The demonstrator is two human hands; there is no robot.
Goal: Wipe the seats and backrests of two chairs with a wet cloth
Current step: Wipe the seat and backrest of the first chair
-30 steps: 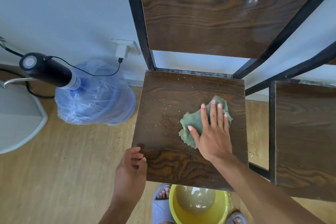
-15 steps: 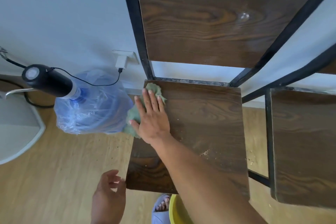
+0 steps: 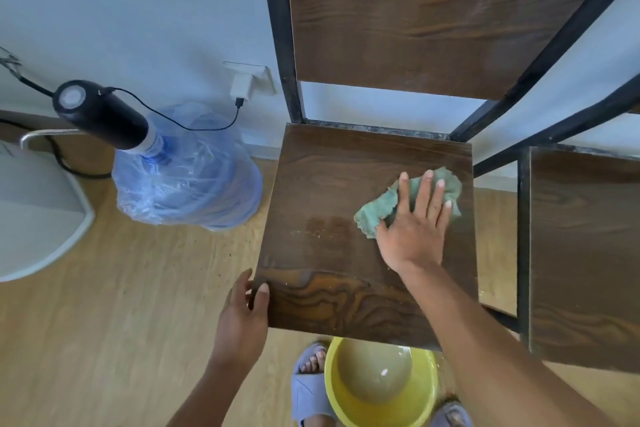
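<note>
A dark wooden chair seat [image 3: 329,191] in a black metal frame lies in front of me, its backrest [image 3: 398,10] standing above it. My right hand [image 3: 415,229] presses flat on a crumpled green cloth [image 3: 374,215] at the seat's right side, fingers spread. Crumbs and a damp streak mark the seat's middle. My left hand [image 3: 242,315] grips the seat's front left corner, thumb on top. A second chair's seat [image 3: 585,253] stands to the right.
A yellow basin [image 3: 426,388] of cloudy water sits on the wood floor between my sandalled feet. A blue water bottle [image 3: 187,180] with a black pump stands left of the chair, its cable plugged into the wall. A white curved object [image 3: 38,204] lies far left.
My right hand has swept the cloth from the seat's back left corner across to its right side. My left hand has come up from the floor side and taken the front left corner.
</note>
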